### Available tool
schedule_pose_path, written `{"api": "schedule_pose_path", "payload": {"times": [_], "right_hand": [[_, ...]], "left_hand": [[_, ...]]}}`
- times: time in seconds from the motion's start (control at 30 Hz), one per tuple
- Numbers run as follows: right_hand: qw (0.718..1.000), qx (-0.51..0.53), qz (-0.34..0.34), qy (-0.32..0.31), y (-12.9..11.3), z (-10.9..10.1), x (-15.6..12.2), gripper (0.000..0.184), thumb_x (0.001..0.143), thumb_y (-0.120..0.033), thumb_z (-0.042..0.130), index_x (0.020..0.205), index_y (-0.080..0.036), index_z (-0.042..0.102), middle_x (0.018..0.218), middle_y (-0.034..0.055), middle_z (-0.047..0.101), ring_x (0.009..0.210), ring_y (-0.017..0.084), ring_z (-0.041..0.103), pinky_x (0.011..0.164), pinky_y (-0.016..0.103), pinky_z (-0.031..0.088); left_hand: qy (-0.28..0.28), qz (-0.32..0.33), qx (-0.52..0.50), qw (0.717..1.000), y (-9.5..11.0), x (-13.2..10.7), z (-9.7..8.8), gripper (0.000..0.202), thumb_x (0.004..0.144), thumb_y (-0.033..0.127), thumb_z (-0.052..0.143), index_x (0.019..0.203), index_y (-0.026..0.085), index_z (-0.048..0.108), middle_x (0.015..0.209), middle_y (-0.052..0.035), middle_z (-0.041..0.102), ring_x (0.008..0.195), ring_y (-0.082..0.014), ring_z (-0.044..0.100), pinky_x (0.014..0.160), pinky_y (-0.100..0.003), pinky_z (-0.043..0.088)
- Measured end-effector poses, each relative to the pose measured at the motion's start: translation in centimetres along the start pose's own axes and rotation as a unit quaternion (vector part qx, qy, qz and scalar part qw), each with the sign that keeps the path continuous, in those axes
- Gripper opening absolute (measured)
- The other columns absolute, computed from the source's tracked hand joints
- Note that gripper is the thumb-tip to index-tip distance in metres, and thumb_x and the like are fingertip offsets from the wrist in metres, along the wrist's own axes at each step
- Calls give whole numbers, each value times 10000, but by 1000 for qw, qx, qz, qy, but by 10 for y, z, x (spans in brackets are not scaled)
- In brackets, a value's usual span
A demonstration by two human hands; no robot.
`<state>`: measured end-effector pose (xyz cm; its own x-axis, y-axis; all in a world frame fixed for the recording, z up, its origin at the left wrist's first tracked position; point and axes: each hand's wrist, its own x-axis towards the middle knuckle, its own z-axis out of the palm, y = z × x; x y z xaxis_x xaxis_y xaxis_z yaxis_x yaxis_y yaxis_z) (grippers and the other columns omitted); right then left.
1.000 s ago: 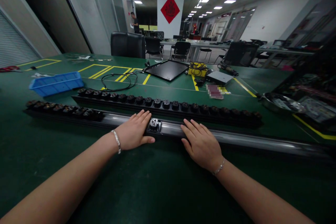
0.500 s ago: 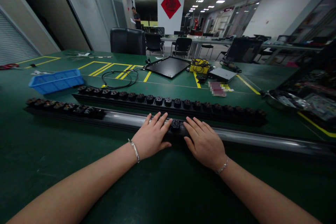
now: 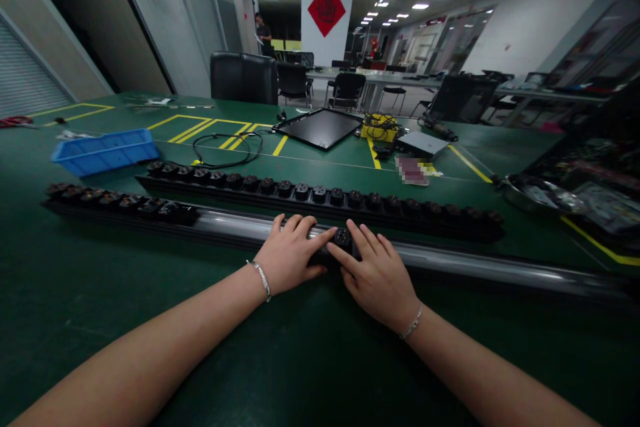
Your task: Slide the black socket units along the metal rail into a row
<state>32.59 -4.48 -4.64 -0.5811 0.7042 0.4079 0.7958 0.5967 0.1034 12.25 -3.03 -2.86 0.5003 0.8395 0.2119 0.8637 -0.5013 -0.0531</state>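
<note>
A single black socket module sits on a long black rail with a shiny top. My left hand rests on the rail to its left, fingers spread, the index fingertip at the module's left edge. On the other side, my right hand is spread with one finger at the module's right edge and another reaching across its near side. Several more socket modules stand in a row on the rail's left end. Just behind lies a second black strip filled with sockets along its length.
A blue plastic bin stands at the left on the green table. Farther back are a looped black cable, a black flat panel, a yellow object with cables and a grey box. A metal bowl stands right.
My right hand has shifted left, closer around the socket module, one finger now in front of it. My left index finger stretches farther right. The module sits slightly farther right in view.
</note>
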Motion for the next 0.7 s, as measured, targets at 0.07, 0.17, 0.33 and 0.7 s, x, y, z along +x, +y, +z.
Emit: {"api": "schedule_pose_path", "payload": {"times": [0.07,0.17,0.33,0.7], "right_hand": [[1000,0,7,-13,-1,1,1,507,823,-241,525,1311,-365,466,1450,77,298,1288,315,323,998,497,313],[1000,8,9,-25,0,1,1,506,817,-229,524,1305,-351,474,1418,88,353,1289,304,322,1003,494,314],[1000,26,16,-6,3,-4,0,512,783,-205,568,1268,-358,508,1481,75,219,1328,327,237,992,491,328],[999,-27,-42,-9,15,-30,1,243,838,-271,519,1042,-227,645,1399,40,394,1286,278,326,1045,487,255]], "left_hand": [[4,-2,0,1000,1,0,0,657,755,505,587,1352,358,357,1287,-107,458,1152,-317,413,964,-534,269],[10,-5,-5,1000,1,-1,0,635,769,487,572,1350,340,362,1282,-102,465,1156,-310,412,967,-532,268],[13,-12,-12,1000,2,-1,-1,631,764,468,583,1340,322,373,1275,-88,472,1158,-295,412,984,-518,259],[18,-8,-16,1000,1,-1,-1,620,765,466,588,1332,322,383,1265,-82,476,1153,-292,419,982,-511,270]]}}
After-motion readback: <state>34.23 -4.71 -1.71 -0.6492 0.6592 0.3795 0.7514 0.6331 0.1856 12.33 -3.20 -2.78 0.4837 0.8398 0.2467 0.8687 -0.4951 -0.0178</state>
